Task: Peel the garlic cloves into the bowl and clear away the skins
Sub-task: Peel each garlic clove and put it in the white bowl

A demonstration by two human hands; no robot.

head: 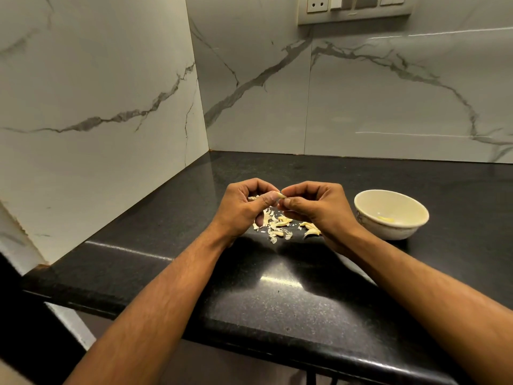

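A single garlic clove (281,195) is pinched between the two hands, which are brought together above the black countertop (277,287). The left hand (244,207) is curled, with its thumb pressed against the clove's near end; the right hand (313,207) is likewise curled, and the clove's other end is gripped between its thumb and forefinger. Only a small pale tip of the clove is seen between the fingertips, so how much skin is left on it cannot be told.

Directly below the hands, a scatter of cloves and skins (280,226) is spread on the countertop; pale papery scraps are mixed with plumper yellowish pieces, and a few of these are lying just beside the right wrist. Peeled pieces cannot be sorted from unpeeled ones at this size.

To the right of the hands, well apart from the scatter, a cream bowl (366,215) is set upright on the countertop, and one small yellowish piece (386,218) is seen lying inside it.

Behind the counter, white marble-veined wall panels (361,93) are joined at a corner, and a switch plate (354,8) is mounted near the top edge.
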